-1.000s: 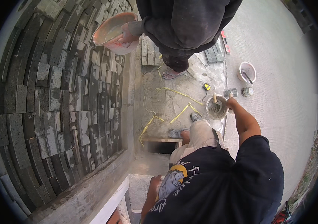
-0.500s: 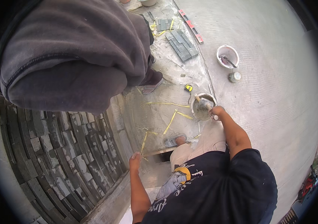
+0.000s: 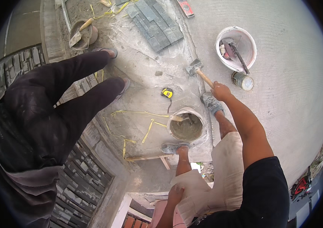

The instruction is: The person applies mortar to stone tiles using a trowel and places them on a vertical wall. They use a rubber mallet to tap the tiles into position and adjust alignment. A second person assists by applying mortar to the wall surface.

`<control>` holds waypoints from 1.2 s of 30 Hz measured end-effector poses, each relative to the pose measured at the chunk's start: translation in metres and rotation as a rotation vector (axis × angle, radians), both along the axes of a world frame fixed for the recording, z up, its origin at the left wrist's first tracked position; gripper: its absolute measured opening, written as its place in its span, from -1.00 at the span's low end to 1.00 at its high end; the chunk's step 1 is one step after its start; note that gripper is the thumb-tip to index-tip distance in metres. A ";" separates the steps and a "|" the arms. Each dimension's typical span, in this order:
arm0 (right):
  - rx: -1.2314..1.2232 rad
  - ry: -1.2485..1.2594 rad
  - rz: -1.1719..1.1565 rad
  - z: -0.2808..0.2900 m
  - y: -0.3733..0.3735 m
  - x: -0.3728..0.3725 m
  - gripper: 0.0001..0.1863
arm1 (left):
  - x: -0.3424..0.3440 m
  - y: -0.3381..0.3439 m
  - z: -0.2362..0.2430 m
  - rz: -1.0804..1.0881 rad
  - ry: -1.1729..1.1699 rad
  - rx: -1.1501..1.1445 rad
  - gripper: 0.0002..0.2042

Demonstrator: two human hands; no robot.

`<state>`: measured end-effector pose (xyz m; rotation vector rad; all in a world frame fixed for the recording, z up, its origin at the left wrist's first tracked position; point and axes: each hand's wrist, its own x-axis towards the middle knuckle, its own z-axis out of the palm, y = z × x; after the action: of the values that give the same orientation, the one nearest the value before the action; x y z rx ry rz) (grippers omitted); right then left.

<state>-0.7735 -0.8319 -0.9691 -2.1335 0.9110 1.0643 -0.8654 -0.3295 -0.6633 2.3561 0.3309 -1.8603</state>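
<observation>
My right hand (image 3: 220,91) is closed around the wooden handle of a hammer (image 3: 194,67). Its grey metal head is over the seam between the rough strip and the smooth concrete. Beside my thigh, my left hand (image 3: 176,193) lies against my pale shorts, fingers partly visible, with nothing seen in it. Between my feet and the tape measure stands a bucket of wet grey mortar (image 3: 186,131). A wooden-handled tool (image 3: 176,118) sticks out of it. The yellow tape measure (image 3: 167,92) lies on the ground just beyond.
A white bucket (image 3: 237,34) with tools and a tin can (image 3: 242,81) stand at the right. Slate tile panels (image 3: 155,26) and a red level (image 3: 185,7) lie ahead. At left, a co-worker's legs (image 3: 89,102) stand near another mortar bucket (image 3: 91,36). Yellow straps (image 3: 148,131) are scattered around.
My right hand has lifted the hammer from over the mortar bucket and carried it forward. My left hand has come to my thigh. My view has shifted; the co-worker's legs now show.
</observation>
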 end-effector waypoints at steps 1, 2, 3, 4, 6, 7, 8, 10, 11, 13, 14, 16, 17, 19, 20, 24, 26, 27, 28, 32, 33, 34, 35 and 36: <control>0.008 0.006 0.005 -0.014 -0.011 -0.006 -0.62 | -0.002 -0.030 -0.012 0.028 0.027 -0.034 -0.32; 0.008 0.013 0.008 -0.028 -0.023 -0.011 -0.61 | -0.003 -0.059 -0.025 0.130 0.045 -0.090 -0.34; 0.002 0.020 0.012 -0.044 -0.030 -0.016 -0.59 | -0.003 -0.087 -0.037 0.233 0.061 -0.149 -0.37; -0.064 -0.013 0.051 -0.064 -0.029 -0.024 -0.57 | 0.002 -0.113 -0.048 0.338 0.074 -0.211 -0.40; -0.199 -0.100 0.150 -0.103 -0.026 -0.034 -0.52 | 0.022 -0.167 -0.069 0.439 0.049 -0.302 -0.44; -0.249 -0.228 0.142 -0.115 -0.029 -0.020 -0.46 | 0.027 -0.187 -0.078 0.493 0.026 -0.353 -0.47; -0.298 -0.366 0.132 -0.124 -0.027 0.009 -0.39 | 0.027 -0.198 -0.088 0.560 0.041 -0.332 -0.47; -0.378 -0.616 0.101 -0.140 -0.031 0.083 -0.23 | 0.026 -0.213 -0.115 0.698 0.057 -0.307 -0.48; -0.398 -0.726 0.076 -0.149 -0.037 0.129 -0.12 | 0.020 -0.217 -0.132 0.772 0.058 -0.293 -0.49; -0.465 -0.798 -0.057 -0.163 -0.052 0.211 0.06 | -0.007 -0.209 -0.160 0.872 -0.037 -0.307 -0.52; -0.498 -0.754 -0.063 -0.178 -0.064 0.241 0.14 | -0.009 -0.203 -0.175 0.873 -0.063 -0.309 -0.52; -0.560 -0.670 -0.087 -0.200 -0.078 0.297 0.28 | -0.022 -0.185 -0.222 0.931 -0.171 -0.345 -0.54; -0.519 -0.584 -0.077 -0.199 -0.078 0.317 0.34 | -0.025 -0.177 -0.239 0.988 -0.249 -0.360 -0.55; -0.432 -0.403 -0.064 -0.185 -0.080 0.351 0.45 | -0.011 -0.164 -0.275 1.184 -0.466 -0.386 -0.56; -0.442 -0.410 -0.033 -0.181 -0.080 0.355 0.46 | -0.003 -0.157 -0.282 1.206 -0.584 -0.409 -0.55; -0.416 -0.346 0.040 -0.215 -0.117 0.357 0.36 | 0.029 -0.124 -0.311 1.231 -0.907 -0.483 -0.55; -0.338 -0.354 0.020 -0.214 -0.123 0.361 0.31 | 0.027 -0.105 -0.315 1.236 -0.991 -0.469 -0.57; -0.325 -0.375 0.001 -0.209 -0.124 0.361 0.30 | 0.028 -0.097 -0.317 1.234 -1.030 -0.468 -0.58; -0.265 -0.423 -0.079 -0.203 -0.124 0.363 0.24 | 0.025 -0.090 -0.321 1.220 -1.078 -0.456 -0.57; 0.254 -0.586 -0.494 -0.187 -0.114 0.358 -0.04 | 0.020 -0.066 -0.326 1.191 -1.208 -0.443 -0.55; 0.455 -0.618 -0.614 -0.182 -0.111 0.358 -0.11 | 0.019 -0.060 -0.326 1.179 -1.235 -0.448 -0.55; 0.565 -0.594 -0.680 -0.166 -0.097 0.351 -0.30 | 0.016 -0.056 -0.327 1.169 -1.247 -0.450 -0.55; 0.640 -0.639 -0.716 -0.167 -0.096 0.357 -0.34 | 0.016 -0.054 -0.329 1.179 -1.264 -0.470 -0.55; 0.715 -0.683 -0.753 -0.171 -0.097 0.367 -0.38 | 0.021 -0.052 -0.332 1.188 -1.279 -0.491 -0.55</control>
<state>-0.4068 -0.9293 -1.1403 -1.2228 0.7273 0.1757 -0.8443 -0.3813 -0.9953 1.7567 0.7109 0.1439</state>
